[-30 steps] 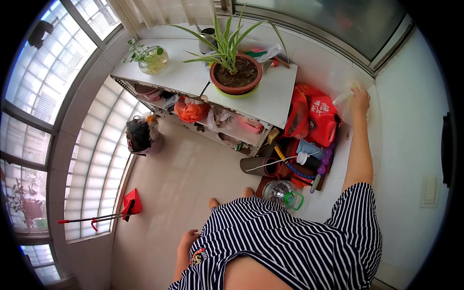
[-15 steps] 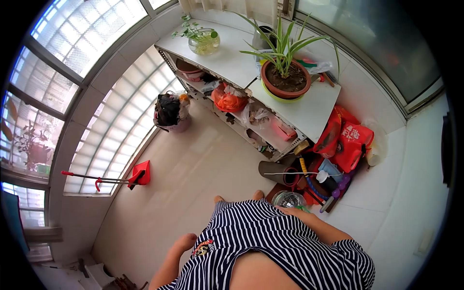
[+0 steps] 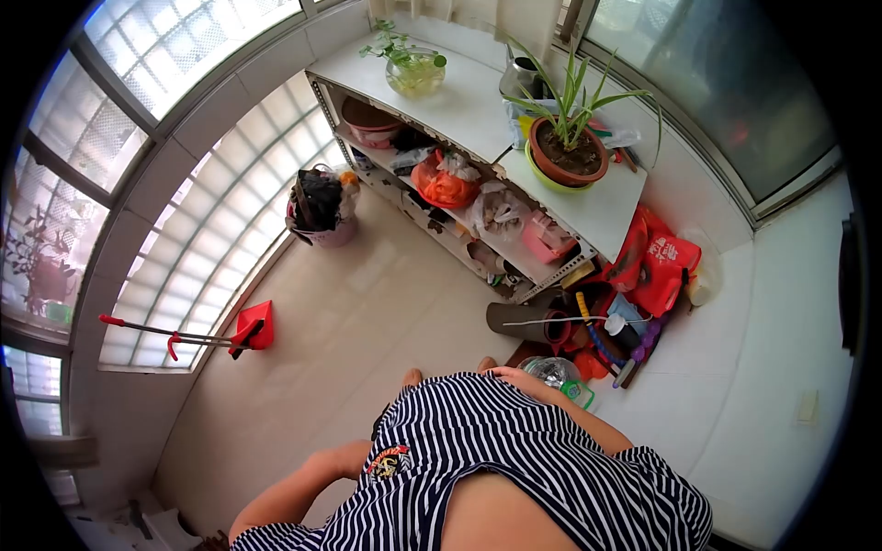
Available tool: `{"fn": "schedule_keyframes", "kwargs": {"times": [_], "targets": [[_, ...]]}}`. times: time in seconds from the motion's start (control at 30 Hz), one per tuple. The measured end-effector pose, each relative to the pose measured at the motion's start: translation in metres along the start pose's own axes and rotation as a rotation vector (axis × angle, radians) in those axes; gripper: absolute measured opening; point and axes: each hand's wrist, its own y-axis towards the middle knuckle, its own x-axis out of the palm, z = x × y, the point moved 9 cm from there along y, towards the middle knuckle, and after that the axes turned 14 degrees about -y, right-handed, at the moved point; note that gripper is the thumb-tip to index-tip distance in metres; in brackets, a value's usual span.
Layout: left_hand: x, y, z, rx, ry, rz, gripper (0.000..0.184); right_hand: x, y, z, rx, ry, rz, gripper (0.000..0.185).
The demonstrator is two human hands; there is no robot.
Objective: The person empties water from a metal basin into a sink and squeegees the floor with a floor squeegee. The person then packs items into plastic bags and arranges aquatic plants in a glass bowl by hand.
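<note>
My left hand [image 3: 356, 455] is at the left side of the striped shirt [image 3: 496, 432], its elbow bent outward. The cloth hides its fingers, so I cannot tell whether it is open or closed. At the shirt's front edge lies my right hand [image 3: 519, 379], with the back of the hand and part of the outstretched fingers showing. It looks open and flat by the cloth, though the fingertips are partly hidden. Just beyond it stands a clear plastic bottle [image 3: 554, 371] with a green label. My toes [image 3: 412, 377] show past the shirt.
Ahead stands a white shelf unit [image 3: 469, 115] bearing a potted spider plant [image 3: 571, 151] and a glass bowl plant [image 3: 415, 73]. A filled bin [image 3: 326, 225] stands beyond the tiled floor [image 3: 349, 285]. A red dustpan [image 3: 257, 326] is at left, red bags [image 3: 666, 271] at right.
My left hand has drawn in against the shirt, its elbow swinging outward. My right hand has shifted left along the shirt's front edge. The view has turned slightly.
</note>
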Motion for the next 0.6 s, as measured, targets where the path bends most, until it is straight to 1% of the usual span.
{"fn": "schedule_keyframes", "kwargs": {"times": [0.03, 0.1, 0.13, 0.17, 0.23, 0.3, 0.33, 0.43, 0.47, 0.5, 0.57, 0.6], "targets": [[-0.005, -0.005, -0.005, 0.043, -0.001, 0.014, 0.044, 0.008, -0.001, -0.005, 0.101, -0.030, 0.004, 0.036], [-0.014, -0.017, -0.013, 0.119, 0.004, 0.034, 0.043, 0.025, 0.012, 0.003, 0.206, -0.007, -0.016, 0.034], [-0.019, -0.024, -0.019, 0.153, 0.008, 0.041, 0.043, 0.033, 0.037, 0.023, -0.127, -0.267, -0.101, 0.034], [-0.024, -0.031, -0.024, 0.187, 0.012, 0.048, 0.042, 0.042, 0.041, 0.014, -0.215, -0.363, -0.120, 0.034], [-0.036, -0.046, -0.022, 0.192, -0.001, 0.110, 0.041, 0.052, 0.062, 0.028, -0.007, -0.201, -0.107, 0.035], [-0.049, -0.060, -0.027, 0.147, -0.001, 0.161, 0.039, 0.052, 0.071, 0.031, 0.103, -0.198, 0.041, 0.035], [-0.055, -0.067, -0.028, 0.133, 0.000, 0.179, 0.038, 0.056, 0.074, 0.027, 0.105, -0.169, 0.107, 0.034], [-0.067, -0.075, -0.047, 0.116, 0.002, 0.156, 0.039, 0.058, 0.082, 0.003, 0.090, -0.157, 0.162, 0.032], [-0.071, -0.075, -0.050, 0.117, 0.014, 0.151, 0.039, 0.057, 0.082, 0.000, 0.141, -0.061, 0.193, 0.034], [-0.075, -0.075, -0.054, 0.114, -0.026, 0.134, 0.040, 0.054, 0.085, -0.007, 0.124, -0.035, 0.215, 0.038], [-0.081, -0.072, -0.055, 0.129, -0.121, 0.099, 0.043, 0.047, 0.073, -0.043, 0.252, -0.137, 0.311, 0.038], [-0.086, -0.069, -0.054, 0.135, -0.152, 0.087, 0.045, 0.038, 0.080, -0.049, 0.224, -0.281, 0.360, 0.037]]}}
